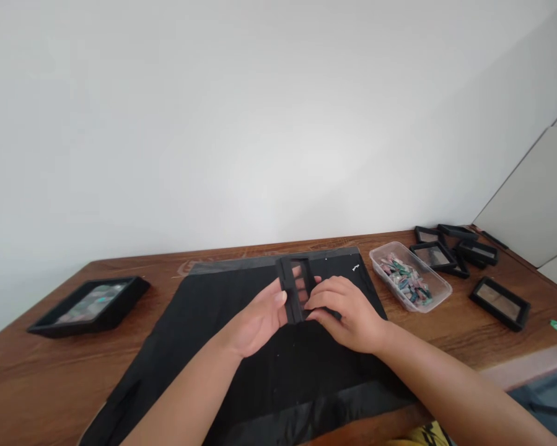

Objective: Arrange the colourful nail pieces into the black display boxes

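Note:
A small black box frame with a see-through window is held up over the black mat. My left hand grips it from the left, thumb on the near side and fingers behind, visible through the window. At the frame's right side, my right hand has its fingers curled and pressed against the lower right edge. Its fingertips are partly hidden behind that edge.
To the right stands a clear plastic tub with many small coloured wrapped pieces. Beyond it lie several black frames, and one frame sits nearer. A larger black frame rests at left on the wooden table. A white wall rises behind.

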The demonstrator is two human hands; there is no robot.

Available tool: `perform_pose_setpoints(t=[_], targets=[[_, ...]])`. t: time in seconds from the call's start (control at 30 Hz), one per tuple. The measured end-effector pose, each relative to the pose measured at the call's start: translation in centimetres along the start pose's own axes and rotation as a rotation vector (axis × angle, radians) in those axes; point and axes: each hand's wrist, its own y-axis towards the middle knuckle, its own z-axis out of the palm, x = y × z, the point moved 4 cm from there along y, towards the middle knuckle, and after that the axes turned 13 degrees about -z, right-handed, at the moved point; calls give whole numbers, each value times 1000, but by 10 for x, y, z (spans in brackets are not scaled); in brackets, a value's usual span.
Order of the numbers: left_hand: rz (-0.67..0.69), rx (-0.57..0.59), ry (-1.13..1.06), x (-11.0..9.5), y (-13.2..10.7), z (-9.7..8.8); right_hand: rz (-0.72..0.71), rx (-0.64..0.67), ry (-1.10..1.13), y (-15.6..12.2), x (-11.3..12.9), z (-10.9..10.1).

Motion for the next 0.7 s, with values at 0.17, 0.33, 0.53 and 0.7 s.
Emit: perform_pose_setpoints(t=[0.17,0.33,0.53,0.7], targets=[[-10,-67,71,10,-6,-8,41,198,29,-3,3,7],[27,-59,111,8,-7,0,105,122,20,-7,-2,4],[8,-3,215,9,-4,9,107,193,-32,-16,-12,9],[18,-25,298,11,-4,9,111,169,-20,-14,-10,11]])
